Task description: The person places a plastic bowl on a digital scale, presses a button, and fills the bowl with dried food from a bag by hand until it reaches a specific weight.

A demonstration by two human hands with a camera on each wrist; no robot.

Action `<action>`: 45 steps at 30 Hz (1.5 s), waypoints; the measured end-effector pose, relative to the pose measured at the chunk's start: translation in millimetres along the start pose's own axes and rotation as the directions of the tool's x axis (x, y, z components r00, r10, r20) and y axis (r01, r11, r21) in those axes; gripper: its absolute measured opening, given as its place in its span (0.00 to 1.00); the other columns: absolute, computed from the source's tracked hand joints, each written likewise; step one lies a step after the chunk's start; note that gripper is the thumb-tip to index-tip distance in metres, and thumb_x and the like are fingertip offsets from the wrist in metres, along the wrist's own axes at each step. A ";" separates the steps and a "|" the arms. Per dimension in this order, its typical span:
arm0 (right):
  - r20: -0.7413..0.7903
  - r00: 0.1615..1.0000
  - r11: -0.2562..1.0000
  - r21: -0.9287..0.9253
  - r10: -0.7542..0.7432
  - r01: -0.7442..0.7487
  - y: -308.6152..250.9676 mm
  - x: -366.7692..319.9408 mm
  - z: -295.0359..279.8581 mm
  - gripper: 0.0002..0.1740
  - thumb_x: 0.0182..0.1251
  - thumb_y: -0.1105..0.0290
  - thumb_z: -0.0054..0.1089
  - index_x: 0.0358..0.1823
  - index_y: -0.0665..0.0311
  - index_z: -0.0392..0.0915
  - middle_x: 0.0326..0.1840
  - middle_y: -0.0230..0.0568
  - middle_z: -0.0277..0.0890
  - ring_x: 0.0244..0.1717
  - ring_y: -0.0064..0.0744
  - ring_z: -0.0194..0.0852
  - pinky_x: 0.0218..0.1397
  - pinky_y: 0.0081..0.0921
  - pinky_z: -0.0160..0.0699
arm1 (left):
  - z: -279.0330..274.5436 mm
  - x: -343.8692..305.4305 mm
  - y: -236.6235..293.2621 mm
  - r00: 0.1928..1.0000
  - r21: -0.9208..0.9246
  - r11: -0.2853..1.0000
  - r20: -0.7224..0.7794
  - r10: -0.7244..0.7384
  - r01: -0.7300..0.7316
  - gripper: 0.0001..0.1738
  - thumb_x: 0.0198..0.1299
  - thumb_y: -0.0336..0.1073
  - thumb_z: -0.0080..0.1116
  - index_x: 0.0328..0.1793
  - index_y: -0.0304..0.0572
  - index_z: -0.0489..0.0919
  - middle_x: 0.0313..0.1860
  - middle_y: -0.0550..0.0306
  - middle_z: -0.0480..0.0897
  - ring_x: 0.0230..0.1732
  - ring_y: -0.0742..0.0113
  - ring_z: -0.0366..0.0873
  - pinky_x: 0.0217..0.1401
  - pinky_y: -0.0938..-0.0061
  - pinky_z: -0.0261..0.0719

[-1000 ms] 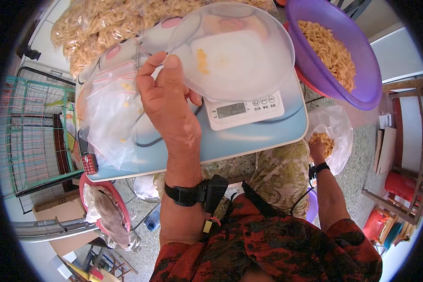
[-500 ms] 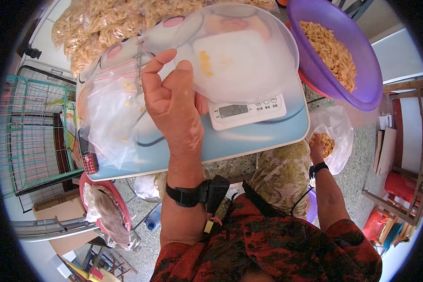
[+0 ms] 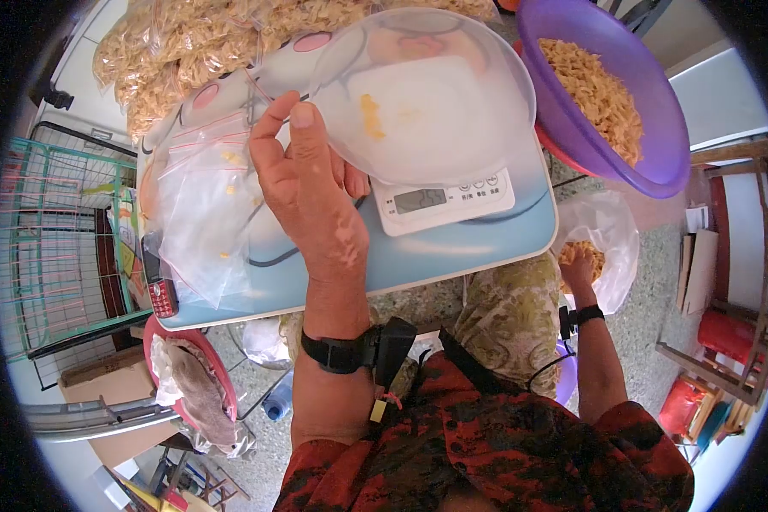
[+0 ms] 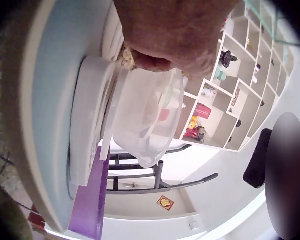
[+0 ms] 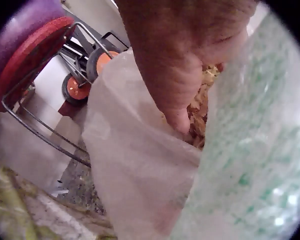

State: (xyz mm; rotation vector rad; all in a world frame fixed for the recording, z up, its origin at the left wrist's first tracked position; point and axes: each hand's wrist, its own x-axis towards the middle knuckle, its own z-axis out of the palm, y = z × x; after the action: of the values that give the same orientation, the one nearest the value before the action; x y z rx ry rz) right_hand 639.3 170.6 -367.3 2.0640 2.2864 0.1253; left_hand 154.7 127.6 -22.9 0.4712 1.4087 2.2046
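Note:
My left hand hovers at the left rim of a translucent plastic bowl with its fingers loosely bent and holding nothing. The bowl sits on a white digital scale, with a few yellow bits visible at its left side. In the left wrist view the hand hangs over the bowl's edge. My right hand reaches low into a clear plastic bag of yellowish-brown dried strips. From the right wrist, the thumb points down into the strips; the other fingers are hidden, so I cannot tell their grip.
Flat zip bags lie at the left of the blue table, beside a red-keyed phone. Filled bags of strips are piled at the back. A purple basin of strips stands back right. A wire cage is at far left.
My left hand shifted slightly right, then came back left, its thumb and forefinger changing their bend. My right hand stays in the bag, its wrist moving slightly.

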 end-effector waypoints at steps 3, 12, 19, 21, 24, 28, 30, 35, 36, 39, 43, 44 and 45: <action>0.013 1.000 0.966 0.258 -0.009 0.005 -3.2 0.6 -39.3 0.13 0.63 0.66 0.65 0.46 0.66 0.81 0.51 0.52 0.80 0.55 0.48 0.77 0.55 0.41 0.77 | -0.4 0.0 -0.4 1.000 -0.033 0.999 0.009 -0.004 0.004 0.17 0.70 0.46 0.58 0.57 0.44 0.75 0.21 0.74 0.61 0.18 0.83 0.54 0.16 0.81 0.51; -0.193 0.973 0.660 0.716 -0.124 0.226 -86.6 -6.0 -234.5 0.06 0.66 0.72 0.65 0.34 0.66 0.79 0.29 0.44 0.79 0.30 0.35 0.79 0.36 0.29 0.77 | -1.2 -0.3 -1.2 0.999 -0.050 0.998 0.019 -0.039 0.040 0.17 0.70 0.47 0.59 0.55 0.45 0.76 0.22 0.74 0.61 0.19 0.83 0.55 0.19 0.80 0.53; -0.548 0.810 0.408 0.704 -0.210 0.582 -168.5 -0.2 -325.1 0.08 0.67 0.81 0.57 0.46 0.67 0.78 0.37 0.47 0.79 0.36 0.38 0.78 0.42 0.30 0.77 | -4.7 3.7 -4.2 0.997 -0.089 0.995 0.061 -0.036 0.042 0.16 0.71 0.47 0.57 0.53 0.45 0.73 0.19 0.71 0.61 0.17 0.80 0.57 0.17 0.80 0.57; -0.546 0.814 0.313 0.752 -0.198 0.581 -194.8 5.7 -333.0 0.10 0.69 0.81 0.56 0.49 0.66 0.77 0.39 0.46 0.78 0.38 0.37 0.78 0.43 0.29 0.77 | -5.6 4.2 -5.1 0.997 -0.094 0.994 0.062 -0.051 0.056 0.16 0.71 0.48 0.57 0.53 0.45 0.73 0.19 0.71 0.62 0.17 0.80 0.58 0.18 0.80 0.58; -0.456 0.871 0.236 0.840 -0.183 0.489 -223.2 13.2 -336.7 0.13 0.71 0.80 0.54 0.55 0.66 0.74 0.40 0.44 0.75 0.39 0.34 0.76 0.44 0.28 0.75 | -6.5 3.7 -6.4 0.997 -0.061 0.996 0.022 -0.068 0.069 0.17 0.70 0.50 0.56 0.52 0.47 0.76 0.23 0.73 0.62 0.20 0.82 0.58 0.20 0.81 0.57; -0.414 0.899 0.278 0.854 -0.145 0.439 -237.8 20.7 -317.6 0.12 0.72 0.80 0.51 0.54 0.65 0.72 0.43 0.44 0.73 0.41 0.34 0.75 0.48 0.29 0.75 | -7.7 4.8 -8.7 0.998 -0.064 0.995 0.010 -0.069 0.070 0.18 0.71 0.50 0.55 0.54 0.46 0.77 0.24 0.71 0.66 0.21 0.82 0.61 0.20 0.81 0.58; -0.485 0.868 0.293 0.819 -0.105 0.493 -240.3 21.9 -308.4 0.11 0.71 0.80 0.52 0.52 0.65 0.72 0.46 0.47 0.73 0.43 0.36 0.75 0.49 0.29 0.75 | -9.1 7.0 -10.2 0.996 -0.071 0.994 -0.007 -0.088 0.087 0.19 0.71 0.51 0.54 0.55 0.45 0.77 0.27 0.69 0.72 0.22 0.81 0.65 0.21 0.81 0.61; -0.671 0.717 0.467 0.581 -0.188 0.666 -245.3 27.7 -307.7 0.11 0.65 0.82 0.56 0.48 0.65 0.73 0.56 0.54 0.71 0.50 0.44 0.75 0.52 0.32 0.77 | -20.2 14.4 -19.6 0.987 -0.096 0.982 0.029 -0.158 0.160 0.20 0.72 0.51 0.53 0.57 0.44 0.76 0.39 0.59 0.83 0.33 0.76 0.78 0.30 0.80 0.74; -0.664 0.722 0.455 0.590 -0.196 0.667 -246.4 26.5 -307.4 0.12 0.64 0.83 0.57 0.48 0.65 0.74 0.58 0.55 0.70 0.52 0.46 0.75 0.52 0.33 0.78 | -22.3 15.2 -20.1 0.986 -0.100 0.981 0.042 -0.164 0.167 0.21 0.72 0.51 0.52 0.58 0.44 0.76 0.41 0.58 0.84 0.36 0.74 0.80 0.32 0.79 0.77; -0.622 0.751 0.427 0.631 -0.220 0.648 -247.7 19.1 -313.7 0.14 0.61 0.80 0.61 0.48 0.64 0.76 0.61 0.53 0.69 0.54 0.46 0.74 0.51 0.34 0.79 | -17.4 13.2 -16.9 0.986 -0.116 0.979 0.020 -0.167 0.168 0.20 0.72 0.51 0.52 0.57 0.42 0.75 0.36 0.60 0.77 0.33 0.72 0.74 0.32 0.77 0.74; -0.634 0.727 0.440 0.591 -0.265 0.676 -247.1 18.0 -314.0 0.20 0.57 0.76 0.68 0.52 0.62 0.78 0.64 0.51 0.68 0.57 0.46 0.72 0.48 0.32 0.78 | -9.1 10.5 -13.0 0.989 -0.149 0.978 -0.008 -0.148 0.146 0.21 0.72 0.50 0.54 0.55 0.39 0.72 0.22 0.68 0.61 0.20 0.75 0.57 0.22 0.75 0.59; -0.637 0.714 0.458 0.563 -0.289 0.688 -245.9 18.0 -314.6 0.21 0.56 0.75 0.69 0.53 0.61 0.78 0.64 0.51 0.68 0.58 0.45 0.71 0.48 0.32 0.78 | -9.6 10.8 -13.8 0.988 -0.145 0.978 -0.008 -0.153 0.150 0.21 0.72 0.50 0.54 0.56 0.40 0.73 0.26 0.66 0.65 0.23 0.74 0.62 0.24 0.76 0.63; -0.640 0.702 0.475 0.535 -0.313 0.699 -244.9 17.8 -315.3 0.22 0.55 0.74 0.70 0.54 0.60 0.79 0.65 0.51 0.68 0.58 0.45 0.71 0.47 0.31 0.77 | -10.1 11.1 -14.5 0.988 -0.142 0.978 -0.009 -0.157 0.154 0.21 0.72 0.51 0.53 0.57 0.41 0.73 0.29 0.64 0.69 0.27 0.74 0.66 0.27 0.76 0.66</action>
State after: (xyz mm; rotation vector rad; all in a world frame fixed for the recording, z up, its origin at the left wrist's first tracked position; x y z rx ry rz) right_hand 364.1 157.0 -77.8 1.4393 3.6843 -0.5381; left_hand 143.2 131.5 -40.0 0.2800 1.2450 2.1682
